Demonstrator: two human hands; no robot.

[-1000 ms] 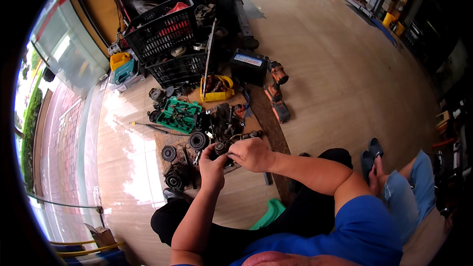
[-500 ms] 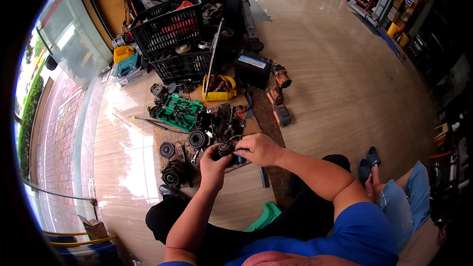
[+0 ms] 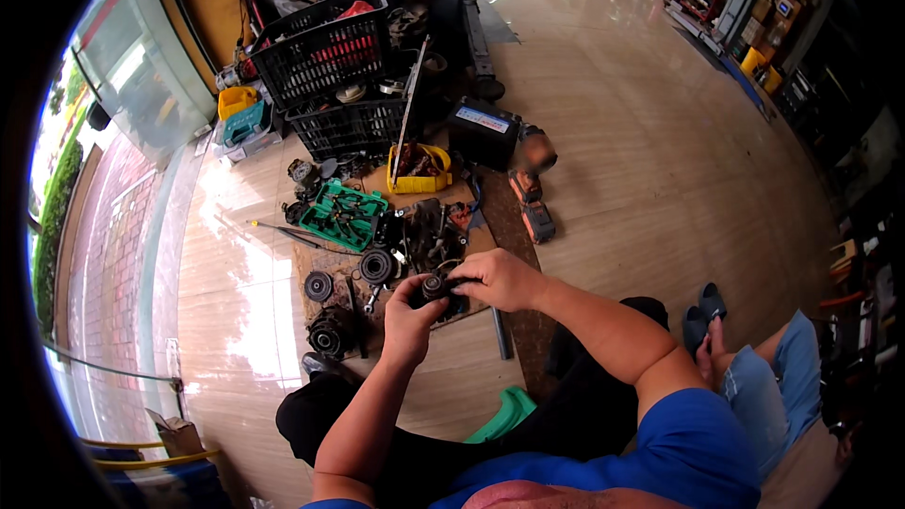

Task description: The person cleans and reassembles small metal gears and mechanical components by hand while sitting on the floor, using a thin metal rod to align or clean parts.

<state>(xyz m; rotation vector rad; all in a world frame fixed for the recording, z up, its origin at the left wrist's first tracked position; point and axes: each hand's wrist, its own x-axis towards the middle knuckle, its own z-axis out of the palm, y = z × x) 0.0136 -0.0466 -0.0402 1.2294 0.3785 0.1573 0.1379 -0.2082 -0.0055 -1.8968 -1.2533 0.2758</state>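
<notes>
My left hand [image 3: 411, 313] grips a small dark round metal part [image 3: 435, 287] with a ring-shaped face, thumb on its near side. My right hand [image 3: 501, 280] has its fingers pinched at the part's right edge; exactly what lies between those fingertips is too small to tell. Just beyond the hands lies a greasy heap of dark metal parts [image 3: 429, 231]. A black grooved pulley [image 3: 377, 267] and a smaller black disc [image 3: 319, 286] lie left of it. A wrench [image 3: 373, 298] rests beside my left hand, and a black cylindrical machine part [image 3: 332, 332] sits nearer to me.
On the cardboard are an opened green tool case [image 3: 345, 215] and a yellow tub [image 3: 419, 170] of parts. Black crates [image 3: 320, 57], a battery [image 3: 484, 132] and an orange-black cordless tool [image 3: 535, 212] stand beyond. A metal tube [image 3: 501, 333] lies nearby. Another person's legs [image 3: 768, 396] show at right.
My right hand has shifted slightly up and its fingers have moved at the part's edge. A blue item seen under those fingers earlier no longer shows. My left hand stays nearly in place.
</notes>
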